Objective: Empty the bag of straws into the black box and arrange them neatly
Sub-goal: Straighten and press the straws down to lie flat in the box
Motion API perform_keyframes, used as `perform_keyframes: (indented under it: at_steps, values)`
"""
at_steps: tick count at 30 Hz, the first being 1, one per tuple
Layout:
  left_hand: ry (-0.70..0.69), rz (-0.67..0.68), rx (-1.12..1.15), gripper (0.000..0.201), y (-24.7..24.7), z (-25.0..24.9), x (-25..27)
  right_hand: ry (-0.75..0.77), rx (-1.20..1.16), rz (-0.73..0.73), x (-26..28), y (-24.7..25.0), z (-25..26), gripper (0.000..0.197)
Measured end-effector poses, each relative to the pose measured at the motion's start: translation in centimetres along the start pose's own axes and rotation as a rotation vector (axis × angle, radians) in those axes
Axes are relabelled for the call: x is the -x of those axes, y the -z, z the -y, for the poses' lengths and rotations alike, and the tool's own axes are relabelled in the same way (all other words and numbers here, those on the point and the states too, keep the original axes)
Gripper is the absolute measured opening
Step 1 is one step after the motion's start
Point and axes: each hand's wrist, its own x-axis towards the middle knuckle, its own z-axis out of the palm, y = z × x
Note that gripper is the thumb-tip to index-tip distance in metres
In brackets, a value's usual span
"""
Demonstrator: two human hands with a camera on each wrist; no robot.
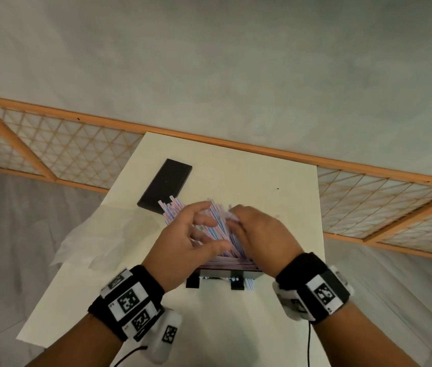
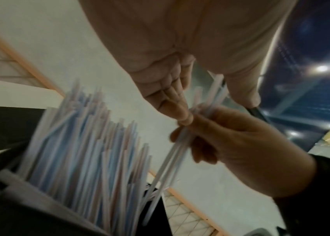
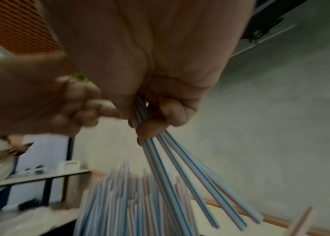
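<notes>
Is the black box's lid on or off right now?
Off. The lid lies flat on the table, beyond the black box, whose open top is packed with straws fanning out above its rim.

Right hand [image 1: 261,231] at 3 o'clock, fingers curled, pinching thin striped plastic straws [image 3: 180,175]; left hand [image 1: 185,239] at 9 o'clock, fingers loosely spread.

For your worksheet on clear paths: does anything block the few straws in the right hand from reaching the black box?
Nothing solid does. The right hand pinches a few straws directly above the black box, but the standing straw pile already crowds it.
</notes>
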Motion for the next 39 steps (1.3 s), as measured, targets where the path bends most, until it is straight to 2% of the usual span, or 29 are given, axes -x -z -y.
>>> perform_keyframes:
  at_steps: [2, 5, 7, 10, 13, 14, 18, 22, 26, 28, 34, 37, 39]
  values:
    - [-0.048, -0.005, 0.050, 0.071, -0.6, -0.8, 0.3, 0.033, 0.032, 0.074, 0.0, -1.5, 0.9, 0.014]
    - [-0.166, -0.136, -0.157, 0.029, -0.6, -0.1, 0.5, 0.115, 0.097, 0.049, 0.1, -3.3, 1.7, 0.011]
    - [-0.176, -0.196, -0.240, 0.014, -0.3, 0.7, 0.5, 0.136, 0.118, 0.011, -0.1, -4.6, 1.6, 0.010]
    - [-0.046, -0.233, -0.229, 0.012, 0.5, 1.7, 0.4, 0.050, 0.087, 0.086, -0.3, -6.3, 0.5, 0.016]
    - [0.072, -0.258, -0.106, 0.011, 1.9, 2.4, 0.3, -0.035, 0.186, 0.157, 0.4, -7.4, -1.9, 0.016]
    - [0.082, -0.242, -0.135, 0.011, 2.3, 2.9, 0.4, -0.058, 0.208, 0.178, 0.7, -7.4, -2.6, 0.018]
    - [-0.008, -0.087, -0.613, 0.017, 2.5, 5.2, 1.0, -0.052, 0.234, 0.200, 1.2, -6.7, -3.6, 0.019]
    - [-0.096, 0.010, -0.744, 0.024, 1.6, 7.2, 0.4, -0.074, 0.234, 0.220, 1.2, -6.3, -3.7, 0.017]
    - [-0.034, 0.117, -0.909, 0.027, 1.4, 8.3, -0.2, -0.097, 0.226, 0.328, 1.4, -7.0, -3.9, 0.017]
    - [-0.001, 0.140, -0.937, 0.027, 1.5, 8.4, -0.3, -0.116, 0.229, 0.367, 1.7, -7.4, -4.0, 0.015]
    - [-0.008, 0.071, -0.921, 0.020, 2.6, 8.1, -0.2, -0.157, 0.241, 0.418, 2.5, -8.7, -4.9, 0.018]
    - [0.002, 0.071, -0.958, 0.017, 2.9, 7.5, -0.1, -0.129, 0.217, 0.330, 2.5, -8.9, -5.2, 0.018]
    - [-0.011, 0.093, -1.002, 0.016, 2.5, 7.3, -0.4, -0.073, 0.154, 0.247, 2.5, -9.0, -5.3, 0.024]
